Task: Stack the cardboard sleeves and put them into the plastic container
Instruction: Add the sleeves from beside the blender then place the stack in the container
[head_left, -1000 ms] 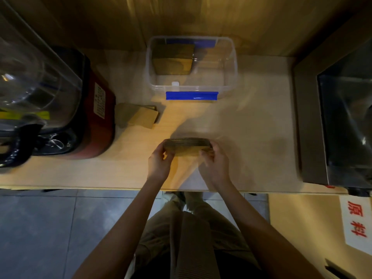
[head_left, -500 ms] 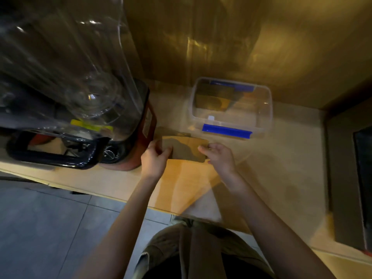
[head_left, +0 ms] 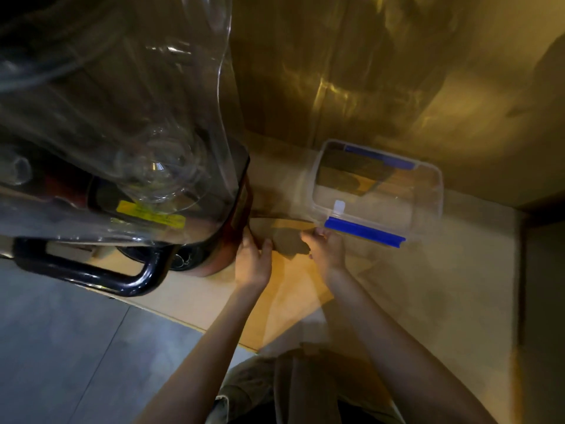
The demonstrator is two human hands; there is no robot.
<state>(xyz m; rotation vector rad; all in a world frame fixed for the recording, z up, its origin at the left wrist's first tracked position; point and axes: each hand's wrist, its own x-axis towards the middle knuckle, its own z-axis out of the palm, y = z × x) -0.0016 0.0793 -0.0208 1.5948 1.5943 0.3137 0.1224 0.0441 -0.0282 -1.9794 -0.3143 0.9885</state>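
Both hands pinch a stack of cardboard sleeves (head_left: 286,240) on the counter (head_left: 443,286): left hand (head_left: 252,261) at nine o'clock, right hand (head_left: 325,249) at three, squaring edges. The plastic container (head_left: 428,215) sits at two o'clock.

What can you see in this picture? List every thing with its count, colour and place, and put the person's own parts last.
cardboard sleeves: one blurred bundle, brown, on the counter between the hands.
plastic container: one, clear with blue clips, open, far right of the sleeves; brown cardboard inside.
blender: one, clear jar, red base, black handle, at left.
counter: one, pale wood.
wall: dark wood, behind the counter.
floor: grey tiles, lower left.
left hand: one, gripping the sleeves' left end.
right hand: one, gripping their right end.
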